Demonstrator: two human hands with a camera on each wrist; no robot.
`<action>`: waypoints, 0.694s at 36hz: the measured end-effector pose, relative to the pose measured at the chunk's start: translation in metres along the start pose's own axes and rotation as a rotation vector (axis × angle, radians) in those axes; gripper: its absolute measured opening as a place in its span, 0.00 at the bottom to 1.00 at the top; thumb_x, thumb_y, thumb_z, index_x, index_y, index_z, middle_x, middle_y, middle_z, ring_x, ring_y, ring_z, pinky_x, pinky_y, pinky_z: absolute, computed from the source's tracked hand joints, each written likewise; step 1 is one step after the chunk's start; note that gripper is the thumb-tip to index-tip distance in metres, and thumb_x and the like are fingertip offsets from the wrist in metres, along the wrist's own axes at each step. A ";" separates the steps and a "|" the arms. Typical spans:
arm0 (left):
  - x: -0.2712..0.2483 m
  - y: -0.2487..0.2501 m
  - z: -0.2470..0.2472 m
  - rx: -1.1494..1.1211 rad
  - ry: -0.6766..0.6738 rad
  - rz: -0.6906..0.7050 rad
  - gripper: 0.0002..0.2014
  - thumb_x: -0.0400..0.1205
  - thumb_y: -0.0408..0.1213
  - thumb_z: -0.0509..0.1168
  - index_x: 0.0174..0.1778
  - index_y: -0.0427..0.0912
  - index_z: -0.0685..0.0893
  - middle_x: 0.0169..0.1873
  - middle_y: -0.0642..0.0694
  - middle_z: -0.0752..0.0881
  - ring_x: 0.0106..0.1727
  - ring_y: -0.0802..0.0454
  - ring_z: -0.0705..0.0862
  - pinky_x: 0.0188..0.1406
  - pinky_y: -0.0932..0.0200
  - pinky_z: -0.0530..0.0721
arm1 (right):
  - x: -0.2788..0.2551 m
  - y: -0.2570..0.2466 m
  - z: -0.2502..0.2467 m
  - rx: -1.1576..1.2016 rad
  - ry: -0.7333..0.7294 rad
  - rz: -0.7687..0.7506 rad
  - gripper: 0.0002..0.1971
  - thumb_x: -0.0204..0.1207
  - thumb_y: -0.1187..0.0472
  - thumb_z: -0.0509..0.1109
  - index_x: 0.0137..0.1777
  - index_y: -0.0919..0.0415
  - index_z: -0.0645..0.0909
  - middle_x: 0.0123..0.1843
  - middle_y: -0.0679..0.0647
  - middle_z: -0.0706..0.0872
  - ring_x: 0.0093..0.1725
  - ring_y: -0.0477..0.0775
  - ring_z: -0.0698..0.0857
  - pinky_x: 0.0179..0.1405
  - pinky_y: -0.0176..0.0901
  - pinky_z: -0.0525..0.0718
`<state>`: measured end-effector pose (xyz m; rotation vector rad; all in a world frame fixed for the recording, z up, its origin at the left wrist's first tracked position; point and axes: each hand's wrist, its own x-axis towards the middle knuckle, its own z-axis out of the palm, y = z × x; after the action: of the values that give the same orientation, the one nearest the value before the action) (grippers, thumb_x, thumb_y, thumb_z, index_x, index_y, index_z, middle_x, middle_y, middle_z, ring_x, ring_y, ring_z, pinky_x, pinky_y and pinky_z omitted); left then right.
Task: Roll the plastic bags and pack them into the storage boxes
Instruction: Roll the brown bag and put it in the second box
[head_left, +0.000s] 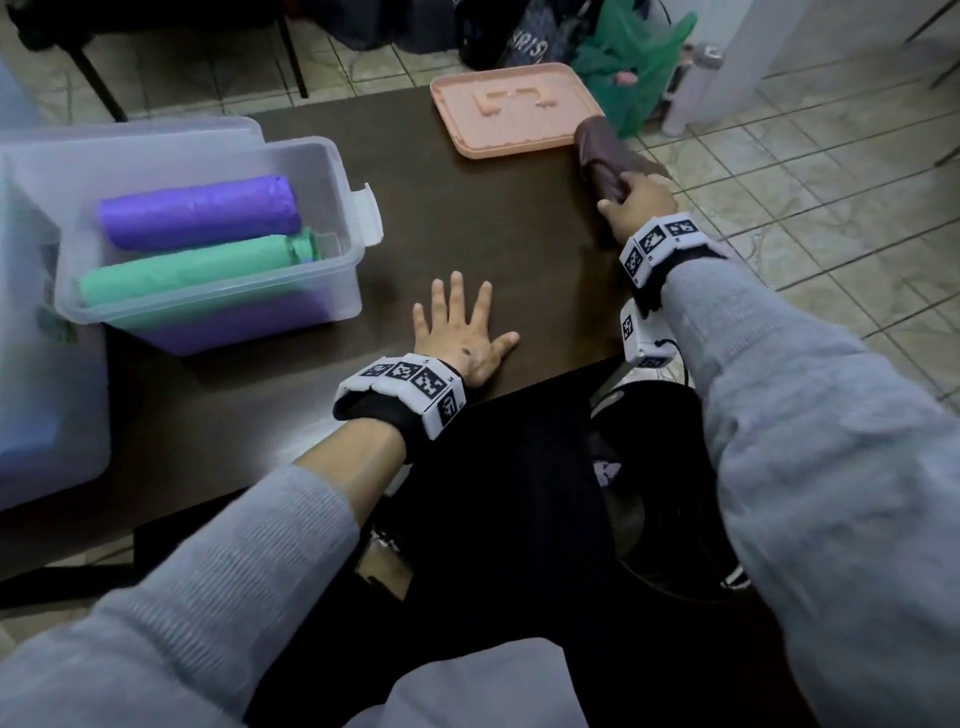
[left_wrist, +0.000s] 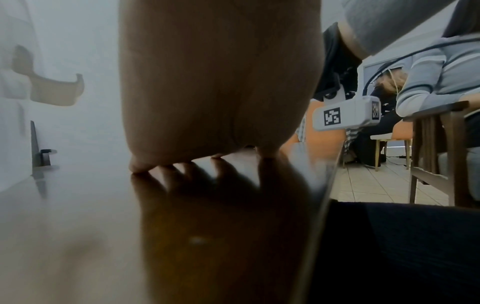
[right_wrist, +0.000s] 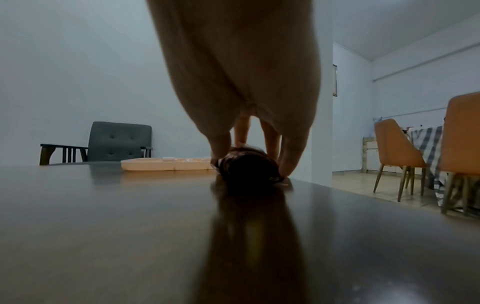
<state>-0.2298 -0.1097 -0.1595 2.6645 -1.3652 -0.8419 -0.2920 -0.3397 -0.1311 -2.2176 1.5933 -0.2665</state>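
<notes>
A dark brown rolled bag lies at the table's far right edge, its near end gripped by my right hand. The right wrist view shows the roll's end on the tabletop with my fingers curled round it. My left hand lies flat on the dark table, fingers spread, holding nothing; its palm fills the left wrist view. A clear storage box at the left holds a purple roll, a green roll and another purple roll below them.
A pink lid lies upside down at the table's far edge, beside the brown roll. A larger clear container stands at the far left. A green bag and dark bags sit on the tiled floor beyond. A chair stands across the table.
</notes>
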 end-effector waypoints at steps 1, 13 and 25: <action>0.000 0.000 0.000 0.004 -0.004 -0.003 0.35 0.85 0.61 0.44 0.83 0.51 0.36 0.81 0.43 0.30 0.81 0.43 0.29 0.78 0.41 0.33 | 0.001 0.001 0.000 -0.001 0.012 -0.009 0.23 0.79 0.55 0.67 0.74 0.51 0.73 0.73 0.61 0.75 0.73 0.64 0.72 0.70 0.48 0.70; -0.002 0.001 0.000 0.030 -0.019 -0.017 0.35 0.85 0.62 0.42 0.82 0.52 0.35 0.81 0.44 0.30 0.81 0.43 0.29 0.79 0.41 0.34 | -0.008 -0.009 -0.009 0.025 -0.015 -0.045 0.20 0.71 0.63 0.75 0.62 0.60 0.77 0.63 0.61 0.82 0.61 0.62 0.81 0.61 0.50 0.80; -0.002 0.000 -0.001 0.001 0.006 0.009 0.37 0.84 0.62 0.45 0.83 0.50 0.37 0.82 0.43 0.32 0.82 0.43 0.32 0.79 0.42 0.36 | -0.075 -0.021 -0.011 -0.101 -0.265 -0.302 0.30 0.68 0.64 0.76 0.71 0.55 0.71 0.66 0.61 0.80 0.63 0.63 0.80 0.63 0.50 0.78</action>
<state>-0.2305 -0.1079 -0.1580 2.6571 -1.3754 -0.8323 -0.3029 -0.2661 -0.1070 -2.4499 1.1566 0.0278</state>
